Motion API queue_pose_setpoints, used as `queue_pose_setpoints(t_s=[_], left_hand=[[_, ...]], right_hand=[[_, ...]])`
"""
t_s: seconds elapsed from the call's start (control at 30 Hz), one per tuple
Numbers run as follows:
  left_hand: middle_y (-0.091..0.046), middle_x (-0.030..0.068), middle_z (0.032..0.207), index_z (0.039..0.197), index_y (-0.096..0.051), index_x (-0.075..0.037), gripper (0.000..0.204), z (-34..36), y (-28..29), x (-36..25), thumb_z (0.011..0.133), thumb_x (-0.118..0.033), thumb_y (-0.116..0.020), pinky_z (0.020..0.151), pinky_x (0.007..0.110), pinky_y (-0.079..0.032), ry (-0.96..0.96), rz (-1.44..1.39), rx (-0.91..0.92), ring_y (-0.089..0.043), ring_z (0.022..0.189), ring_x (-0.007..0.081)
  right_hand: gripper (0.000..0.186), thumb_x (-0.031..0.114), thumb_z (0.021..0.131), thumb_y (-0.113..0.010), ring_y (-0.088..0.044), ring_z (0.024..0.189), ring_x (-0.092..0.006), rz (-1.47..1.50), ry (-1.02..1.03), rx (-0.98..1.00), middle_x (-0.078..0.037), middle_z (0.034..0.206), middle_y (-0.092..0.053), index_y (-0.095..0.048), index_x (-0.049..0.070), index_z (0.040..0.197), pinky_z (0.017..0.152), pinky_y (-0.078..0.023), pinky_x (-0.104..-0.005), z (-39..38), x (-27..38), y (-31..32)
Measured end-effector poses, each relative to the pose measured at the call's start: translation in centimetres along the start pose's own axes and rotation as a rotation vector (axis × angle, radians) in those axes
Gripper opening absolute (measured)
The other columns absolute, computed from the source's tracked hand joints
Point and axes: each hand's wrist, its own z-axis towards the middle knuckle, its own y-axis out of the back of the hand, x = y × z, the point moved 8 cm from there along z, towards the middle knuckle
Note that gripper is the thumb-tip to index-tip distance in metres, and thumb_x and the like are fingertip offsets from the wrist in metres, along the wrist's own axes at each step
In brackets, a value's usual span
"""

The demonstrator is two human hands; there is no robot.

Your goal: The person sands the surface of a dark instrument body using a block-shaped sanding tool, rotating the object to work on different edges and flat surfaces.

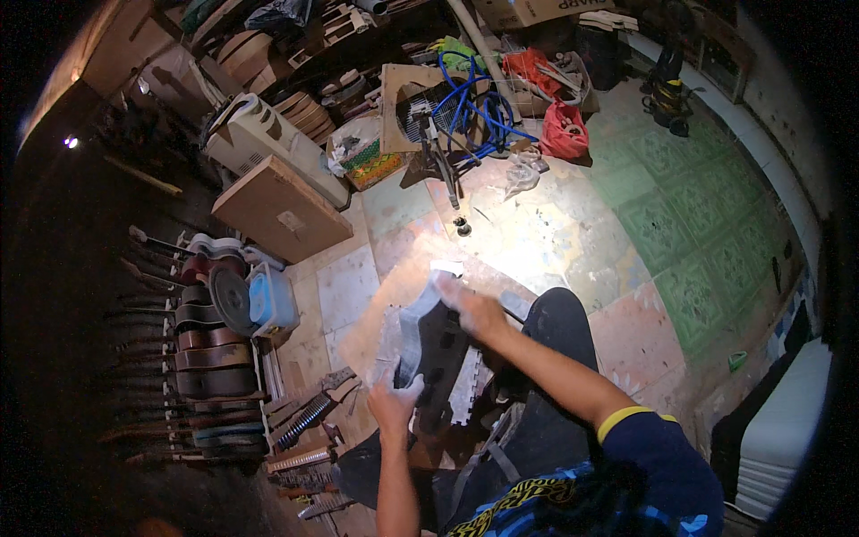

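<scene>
Left hand (395,403): I am clamping fingers on the near edge of one dark, curvy, pale-sided body (436,353), beside my right knee (562,324); probably light, stiff, dust-slick, best gripped by its rim. Right hand (476,311): showing blurred at the far edge; finger spacing I cannot tell. Toward the tiled floor (676,237)'s far edge, lying: glossy blue hose (459,112), crumpled red bag (565,132).

The left hand (396,403) grips the near end of a dark, curved guitar body (438,353) with a pale grey side, while the right hand (472,309), blurred, is at its far end beside a small white piece (446,267). Guitars (215,358) stand in a row at left, near a blue plastic tub (274,300); beyond the hands lie a coiled blue hose (463,103) and a red plastic bag (565,130), with green patterned tiles (689,219) at right.
</scene>
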Motion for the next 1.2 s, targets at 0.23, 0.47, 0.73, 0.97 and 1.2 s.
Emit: queue_pose_setpoints(t_s=[0.23,0.47,0.73,0.97,1.2], left_hand=[[-0.076,0.0219,0.103,0.121,-0.075,-0.006,0.057,1.1,0.4,1.0,0.069,-0.026,-0.088,0.083,0.041,-0.058,-0.033,-0.006,-0.006,-0.075,0.091,0.0349],[-0.076,0.0204,0.101,0.119,-0.076,-0.007,0.055,0.9,0.5,1.2,0.069,-0.027,-0.087,0.082,0.042,-0.058,-0.008,-0.069,-0.012,-0.075,0.089,0.034],[-0.077,0.0195,0.099,0.12,-0.075,-0.006,0.059,2.9,-0.1,3.9,0.068,-0.03,-0.088,0.082,0.039,-0.059,0.034,-0.037,0.061,-0.077,0.089,0.0303],[-0.077,0.0202,0.098,0.122,-0.074,-0.004,0.064,5.6,-0.3,6.8,0.066,-0.029,-0.091,0.083,0.037,-0.059,0.033,-0.062,0.146,-0.077,0.09,0.0264],[-0.077,0.0204,0.103,0.122,-0.073,0.0,0.065,6.8,-1.2,9.6,0.066,-0.028,-0.092,0.086,0.035,-0.059,-0.029,-0.101,0.154,-0.077,0.093,0.0267]], right_hand=[[0.073,-0.002,0.084,-0.051,-0.073,0.099,-0.0339,0.027,0.163,-0.058,-0.005,0.158,-0.047,-0.047,0.019,0.154,0.076,-0.062,-0.0406,0.0,6.1,0.5],[0.084,-0.002,0.078,-0.06,-0.069,0.072,-0.0248,-0.191,0.479,0.069,-0.005,0.162,-0.043,-0.043,0.022,0.156,0.064,-0.06,-0.0351,-1.5,9.9,-0.7],[0.088,0.002,0.088,-0.056,-0.065,0.062,-0.0217,-0.368,0.749,0.423,-0.001,0.168,-0.03,-0.022,0.031,0.164,0.05,-0.057,-0.036,-5.0,7.6,-6.6],[0.073,0.007,0.091,-0.051,-0.064,0.059,-0.0212,-0.253,0.91,0.188,0.0,0.159,-0.046,-0.037,0.029,0.159,0.05,-0.056,-0.0355,-2.7,9.8,-7.0],[0.075,0.007,0.092,-0.05,-0.069,0.063,-0.018,-0.273,0.857,0.14,-0.005,0.155,-0.049,-0.03,0.026,0.162,0.046,-0.055,-0.0334,2.1,8.6,-8.9]])
